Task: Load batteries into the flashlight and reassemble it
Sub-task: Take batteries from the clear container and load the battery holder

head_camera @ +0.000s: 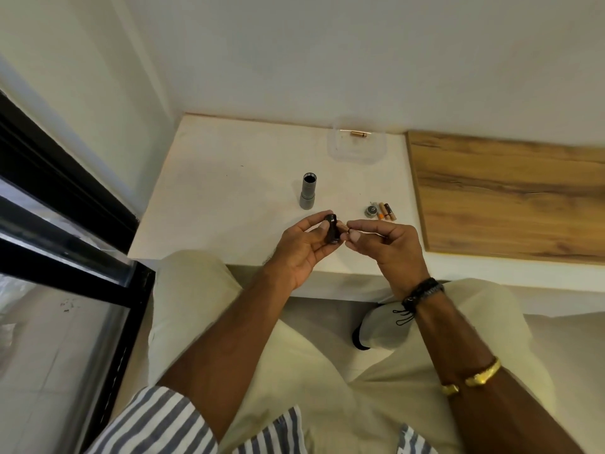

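— Flashlight body (307, 191)?
— Upright on the table (229, 178), mid-surface. Container (340, 149) behind it to the right, at the wall; spare battery (357, 134) inside.
— Loose parts?
— End cap (370, 211) right of the body, loose batteries (386, 212) just beside it, wooden board (507, 191) further right.
— Hands?
— Over the near edge. Left hand (301, 247) holds the battery holder (332, 229); right hand (386, 247) pinches a single battery (343, 227) at its right.
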The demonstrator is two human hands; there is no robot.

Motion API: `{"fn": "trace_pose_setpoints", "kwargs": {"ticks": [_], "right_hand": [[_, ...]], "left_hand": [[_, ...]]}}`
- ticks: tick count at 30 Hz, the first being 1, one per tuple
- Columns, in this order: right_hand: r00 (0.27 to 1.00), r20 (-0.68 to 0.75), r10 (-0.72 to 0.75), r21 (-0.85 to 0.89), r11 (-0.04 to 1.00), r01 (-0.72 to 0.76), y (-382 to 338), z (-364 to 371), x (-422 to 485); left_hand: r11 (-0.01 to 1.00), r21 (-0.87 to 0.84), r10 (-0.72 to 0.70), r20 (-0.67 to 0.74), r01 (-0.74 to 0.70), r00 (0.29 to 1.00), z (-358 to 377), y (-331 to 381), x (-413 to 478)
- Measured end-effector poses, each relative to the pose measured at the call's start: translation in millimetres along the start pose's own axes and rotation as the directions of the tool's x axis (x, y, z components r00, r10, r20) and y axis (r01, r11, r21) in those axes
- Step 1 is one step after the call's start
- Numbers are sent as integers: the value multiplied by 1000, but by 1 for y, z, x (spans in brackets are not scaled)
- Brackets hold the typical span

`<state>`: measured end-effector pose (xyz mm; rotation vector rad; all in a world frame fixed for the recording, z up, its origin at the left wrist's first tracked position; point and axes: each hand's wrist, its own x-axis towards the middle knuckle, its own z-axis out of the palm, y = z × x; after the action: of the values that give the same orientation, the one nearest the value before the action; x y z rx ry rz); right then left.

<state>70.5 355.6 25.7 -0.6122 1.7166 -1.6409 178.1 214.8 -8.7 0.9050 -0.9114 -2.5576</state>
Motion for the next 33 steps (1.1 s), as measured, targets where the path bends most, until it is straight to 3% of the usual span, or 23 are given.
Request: {"fn": "trace_pose_setpoints", "kwargs": {"ticks": [4,7,10,33], "right_hand": [[996,-16,-87,-171,982,83,1,0,-1],[968,21,-251,-446,864,234,2,4,-2],[934,63,-351,-577,751,321,2,9,-4],[952,72,-298,-601,748,280,12,15,7]], "left_hand": [[1000,13,3,19,-3,1000,-1,-1,-1],[1000,21,-2,24,2,1000,-1,-2,-1],[1000,20,-6,11,6,1000,-4,-3,-1],[999,-29,-38,-4,38,999,-6,-4,2]]}}
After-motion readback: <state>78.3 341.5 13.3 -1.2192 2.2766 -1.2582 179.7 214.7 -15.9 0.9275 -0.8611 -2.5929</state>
